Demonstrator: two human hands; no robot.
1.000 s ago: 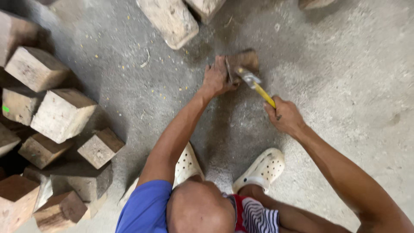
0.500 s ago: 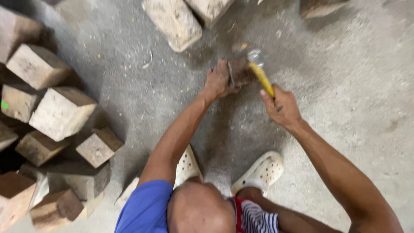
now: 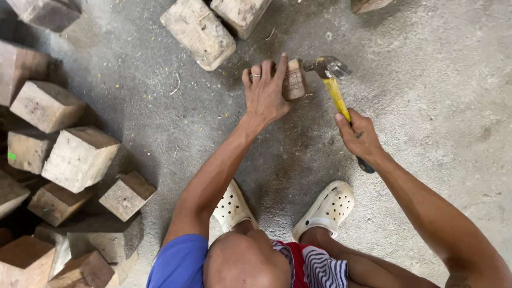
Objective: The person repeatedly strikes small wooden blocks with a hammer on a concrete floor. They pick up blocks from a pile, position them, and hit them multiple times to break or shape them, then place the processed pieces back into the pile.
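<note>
Two hands, one block, one hammer on a concrete floor

Head view. Two bare hands work over a grey concrete floor (image 3: 437, 64), seen from above the person's own head. The left hand (image 3: 265, 90) lies flat against the near side of a small wooden block (image 3: 294, 80); its fingers (image 3: 266, 72) are spread and pressed on the wood, a ring showing on one of them, so this grip is open-palmed and steadying rather than wrapped around the block. The block stands on the floor near the far edge of the view, just beside two larger pale wooden blocks (image 3: 198, 33). The right hand (image 3: 360, 133) has its grip clamped around the yellow handle of a claw hammer (image 3: 335, 88). The metal head of the hammer sits just beside the right side of the small block; whether steel touches wood cannot be told. The dark end of the handle sticks out behind the right hand.

Two white perforated clogs (image 3: 325, 209) are planted on the floor at the near edge, toes towards the block. A heap of rough-cut wooden blocks (image 3: 80, 157) fills the left edge, well apart from both hands. Scattered chips lie on the floor between the heap and the hands.
</note>
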